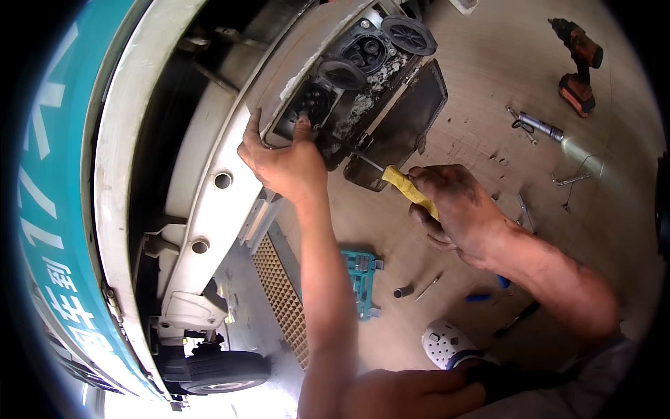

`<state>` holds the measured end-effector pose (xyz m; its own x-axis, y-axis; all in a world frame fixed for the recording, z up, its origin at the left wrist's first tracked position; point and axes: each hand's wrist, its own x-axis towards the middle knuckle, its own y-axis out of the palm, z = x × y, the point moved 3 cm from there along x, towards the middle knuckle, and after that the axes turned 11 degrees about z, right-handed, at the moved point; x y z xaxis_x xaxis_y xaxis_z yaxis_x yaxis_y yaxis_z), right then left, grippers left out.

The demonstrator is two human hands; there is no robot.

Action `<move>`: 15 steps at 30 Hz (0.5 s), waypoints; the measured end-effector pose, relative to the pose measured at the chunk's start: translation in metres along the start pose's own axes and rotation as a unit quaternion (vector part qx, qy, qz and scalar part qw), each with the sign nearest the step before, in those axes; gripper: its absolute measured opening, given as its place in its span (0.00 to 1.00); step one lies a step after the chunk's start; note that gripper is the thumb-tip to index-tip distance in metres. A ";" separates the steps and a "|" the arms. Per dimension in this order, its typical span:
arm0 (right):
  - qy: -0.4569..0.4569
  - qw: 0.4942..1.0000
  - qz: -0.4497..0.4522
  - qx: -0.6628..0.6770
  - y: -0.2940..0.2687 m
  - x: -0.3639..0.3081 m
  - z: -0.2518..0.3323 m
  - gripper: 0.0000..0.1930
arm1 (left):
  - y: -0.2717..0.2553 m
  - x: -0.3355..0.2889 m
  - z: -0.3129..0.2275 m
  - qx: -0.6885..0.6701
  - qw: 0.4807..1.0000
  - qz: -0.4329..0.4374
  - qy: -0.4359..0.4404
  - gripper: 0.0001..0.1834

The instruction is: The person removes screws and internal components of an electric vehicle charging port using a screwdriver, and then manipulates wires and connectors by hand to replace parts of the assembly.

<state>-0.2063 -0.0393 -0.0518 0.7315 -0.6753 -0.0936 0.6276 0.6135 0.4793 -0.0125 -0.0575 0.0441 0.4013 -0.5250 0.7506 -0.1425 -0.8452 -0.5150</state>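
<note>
My left hand point(283, 164) grips the lower edge of the socket housing point(349, 84) on the vehicle's white panel point(209, 209), thumb pressed into one round socket. My right hand point(453, 209) is clenched around a yellow-handled screwdriver point(408, 187), its shaft reaching up to the housing's underside. Right of the housing, on the floor, lie an orange drill point(578, 66) and a torch point(541, 127); below it sits a teal bit case point(361, 276).
</note>
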 end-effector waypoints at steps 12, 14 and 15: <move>-0.259 0.597 -0.172 -0.739 0.028 -0.014 0.008 0.10 | 0.005 -0.001 -0.004 0.005 1.000 0.003 -0.009 0.35; -0.225 0.780 -0.116 -0.572 0.012 -0.001 0.008 0.08 | 0.003 -0.001 -0.003 0.005 1.000 0.001 -0.011 0.35; -0.204 0.853 -0.081 -0.473 0.006 0.007 0.007 0.08 | 0.000 0.000 -0.002 0.011 1.000 0.000 -0.002 0.35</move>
<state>-0.1991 -0.0435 -0.0437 0.5833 -0.7501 0.3117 0.7862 0.4249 -0.4488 -0.0137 -0.0575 0.0452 0.4046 -0.5240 0.7495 -0.1226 -0.8433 -0.5234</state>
